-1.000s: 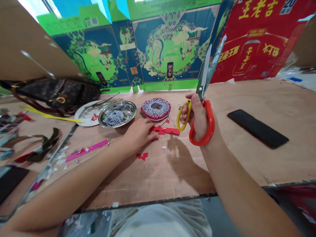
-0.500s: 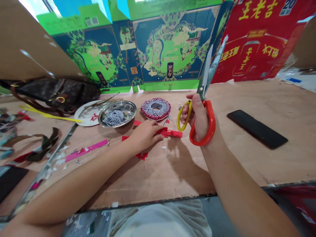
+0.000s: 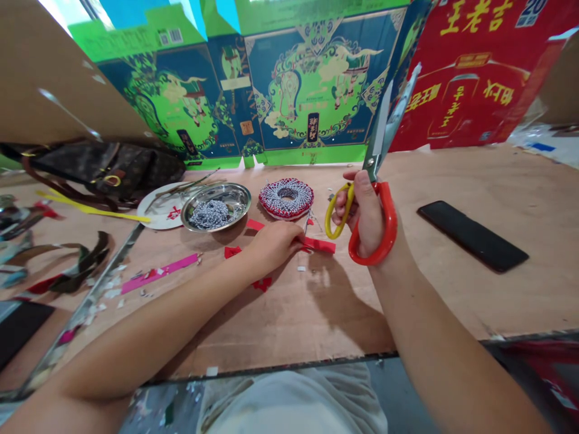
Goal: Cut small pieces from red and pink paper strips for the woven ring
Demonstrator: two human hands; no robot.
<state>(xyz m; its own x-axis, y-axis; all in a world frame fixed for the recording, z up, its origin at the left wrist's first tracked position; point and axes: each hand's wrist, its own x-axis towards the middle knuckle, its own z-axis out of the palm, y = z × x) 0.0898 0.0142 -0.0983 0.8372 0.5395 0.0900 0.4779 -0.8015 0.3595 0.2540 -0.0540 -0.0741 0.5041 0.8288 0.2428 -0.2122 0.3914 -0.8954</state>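
My right hand [image 3: 367,214] is closed round the scissors [image 3: 385,217], which have one red and one yellow handle loop. Their blades point up and stand slightly apart, above the table. Lower and further left, my left hand [image 3: 279,242] rests near the tabletop, its fingertips pinched on the end of a red strip [image 3: 322,245]. Part of that strip is hidden under the fingers. Just beyond this hand lies a round grey-and-red threaded ring [image 3: 286,198] with a hole in its middle. More red pieces [image 3: 232,251] lie around my left wrist.
A metal bowl [image 3: 240,212] of grey-white cord overlaps a white plate [image 3: 147,212] at the left. A brown bag [image 3: 145,172] lies behind them. To the right is a black phone [image 3: 473,236]. Green-blue [image 3: 316,90] and red [image 3: 470,84] cardboard stands along the back.
My left fingers have drawn together on the red strip, the knuckles bending upward. My right hand and the scissors look the same.
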